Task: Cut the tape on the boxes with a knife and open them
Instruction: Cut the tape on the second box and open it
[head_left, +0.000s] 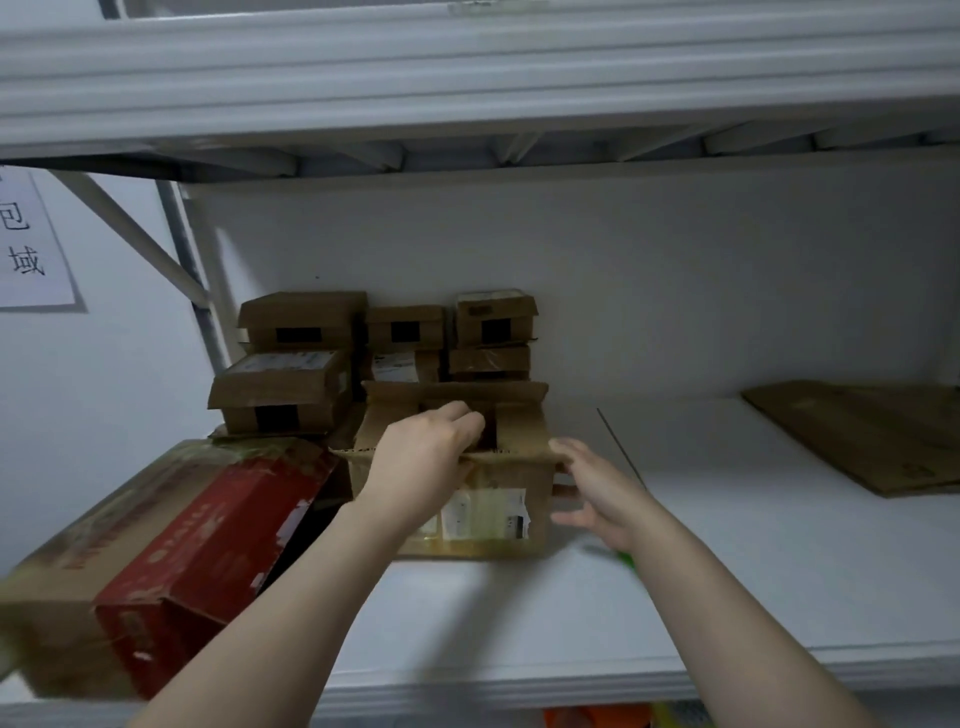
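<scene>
White shelf board (727, 571), open-flapped brown cardboard box (540, 493) at its middle, left hand (421, 457) curled over a top flap, right hand (597, 488) spread against its right side, small brown boxes (291, 395) stacked behind, red carton (208, 540) left.

The left hand's (423, 457) fingertips vanish inside the box (488, 499); a green blur (621, 557) lies under the right hand (597, 493).

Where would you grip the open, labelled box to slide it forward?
Probably the front rim from above and the right wall from the side. The open box has flaps up, baring the rim; its right wall faces bare shelf, while the red box crowds its left. The left hand grips that rim; the right hand is at that wall.
</scene>
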